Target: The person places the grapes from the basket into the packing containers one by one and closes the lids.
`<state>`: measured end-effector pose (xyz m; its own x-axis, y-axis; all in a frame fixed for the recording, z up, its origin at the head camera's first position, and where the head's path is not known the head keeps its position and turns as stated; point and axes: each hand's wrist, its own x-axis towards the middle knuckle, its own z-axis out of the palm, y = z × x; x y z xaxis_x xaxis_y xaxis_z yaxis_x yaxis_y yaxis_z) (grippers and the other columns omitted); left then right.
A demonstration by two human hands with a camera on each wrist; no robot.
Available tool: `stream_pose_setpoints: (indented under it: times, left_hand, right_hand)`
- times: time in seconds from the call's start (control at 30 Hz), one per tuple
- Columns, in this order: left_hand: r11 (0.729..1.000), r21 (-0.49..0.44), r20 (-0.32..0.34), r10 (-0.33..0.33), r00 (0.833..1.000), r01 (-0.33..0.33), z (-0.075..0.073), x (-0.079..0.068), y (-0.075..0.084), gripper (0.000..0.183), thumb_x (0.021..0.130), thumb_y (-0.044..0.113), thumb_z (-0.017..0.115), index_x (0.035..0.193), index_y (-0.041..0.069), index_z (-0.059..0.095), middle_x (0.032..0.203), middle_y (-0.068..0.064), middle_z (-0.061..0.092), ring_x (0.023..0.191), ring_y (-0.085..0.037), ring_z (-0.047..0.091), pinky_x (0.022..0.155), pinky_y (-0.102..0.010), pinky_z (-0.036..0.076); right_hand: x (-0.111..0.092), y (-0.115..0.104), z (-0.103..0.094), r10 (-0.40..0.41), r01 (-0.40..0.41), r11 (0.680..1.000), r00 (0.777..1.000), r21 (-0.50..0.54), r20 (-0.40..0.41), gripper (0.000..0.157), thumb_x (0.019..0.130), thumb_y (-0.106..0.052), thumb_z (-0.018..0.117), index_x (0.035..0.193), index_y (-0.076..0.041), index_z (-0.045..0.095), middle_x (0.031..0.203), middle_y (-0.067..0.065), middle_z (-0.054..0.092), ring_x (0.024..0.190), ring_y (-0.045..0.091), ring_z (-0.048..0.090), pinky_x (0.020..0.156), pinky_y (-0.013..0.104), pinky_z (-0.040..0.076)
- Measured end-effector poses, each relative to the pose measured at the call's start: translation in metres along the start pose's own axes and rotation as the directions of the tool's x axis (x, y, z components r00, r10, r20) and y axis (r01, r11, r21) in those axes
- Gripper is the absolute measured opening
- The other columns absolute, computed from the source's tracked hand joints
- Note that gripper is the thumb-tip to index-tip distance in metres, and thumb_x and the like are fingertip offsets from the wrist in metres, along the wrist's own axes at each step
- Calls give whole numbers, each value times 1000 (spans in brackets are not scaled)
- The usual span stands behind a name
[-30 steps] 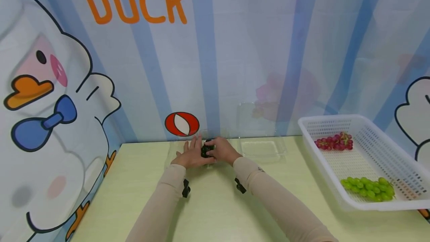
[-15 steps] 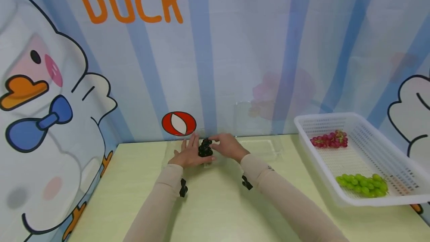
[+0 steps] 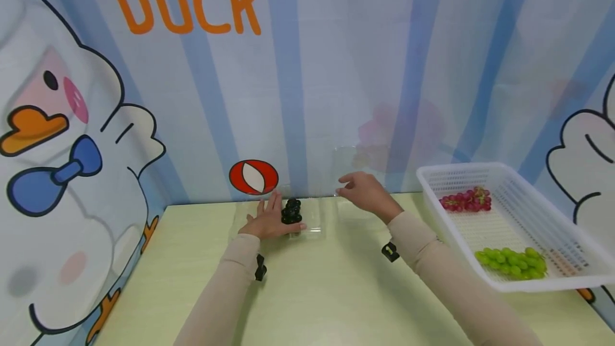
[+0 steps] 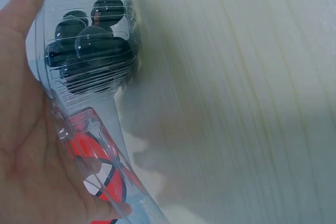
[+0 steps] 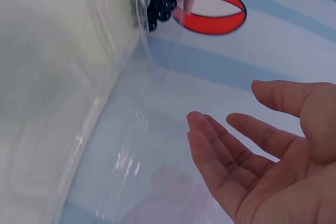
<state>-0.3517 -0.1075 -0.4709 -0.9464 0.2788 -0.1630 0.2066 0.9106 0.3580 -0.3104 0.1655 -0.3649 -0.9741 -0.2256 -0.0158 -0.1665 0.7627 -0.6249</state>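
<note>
A bunch of black grapes [image 3: 291,211] sits in a clear plastic clamshell box [image 3: 314,223] near the back edge of the table. Around the left side of this box my left hand [image 3: 270,223] spreads its straight fingers, with the thumb along the front. In the left wrist view, the palm lies against the plastic, beside the dark grapes [image 4: 89,45]. My right hand [image 3: 362,191] is raised above a second clear clamshell box [image 3: 353,211] further right. Its fingers are loosely bent and hold nothing, as the right wrist view also shows.
To the right stands a white perforated plastic basket [image 3: 461,247]. It holds red grapes [image 3: 466,201] at the back and green grapes [image 3: 511,263] at the front. A printed curtain [image 3: 326,79] hangs right behind the table [image 3: 307,292].
My right hand has let go of the black grapes and moved right, away from their box. My left hand stays at the box's side. The head view has shifted slightly.
</note>
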Motion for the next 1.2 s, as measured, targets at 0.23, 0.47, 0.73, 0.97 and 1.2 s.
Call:
stream_pose_setpoints:
  times: [0.23,0.47,0.73,0.97,1.2]
  left_hand:
    - [1000,-10,0,-1,1000,1,1,0,-1,125,68,87,51,155,18,-6,162,1,-13,146,-42,-4,101,-79,7]
    - [1000,-12,4,0,1000,0,1,-2,-1,125,69,86,51,155,16,-6,162,-1,-13,146,-43,-3,100,-79,7]
    - [1000,2,15,-6,1000,6,-1,-1,1,126,68,88,50,155,17,-8,162,0,-14,147,-42,-5,102,-78,7]
    - [1000,6,20,-8,1000,8,-1,1,-1,128,66,90,48,155,18,-8,162,1,-14,147,-42,-4,102,-78,7]
    - [1000,7,12,-2,1000,2,0,0,-1,127,67,89,49,155,17,-6,162,0,-13,146,-43,-4,100,-80,6]
  right_hand:
    - [-23,29,-45,-12,12,999,1000,-37,-4,47,99,-27,54,138,-3,50,131,19,58,114,33,59,90,47,50]
    - [-41,57,-80,35,-35,998,999,-51,-5,54,98,-33,54,142,-3,46,136,22,53,118,37,55,91,51,49]
    - [-56,102,-110,90,-92,993,996,-80,-31,60,96,-39,56,141,-2,45,133,25,54,107,39,59,77,46,53]
    - [-58,151,-131,121,-123,976,992,-181,-22,67,94,-45,57,139,3,46,129,30,54,110,42,57,80,48,52]
    - [-55,187,-140,130,-126,950,991,-287,-4,67,94,-41,59,138,8,45,131,34,50,115,48,52,87,58,47]
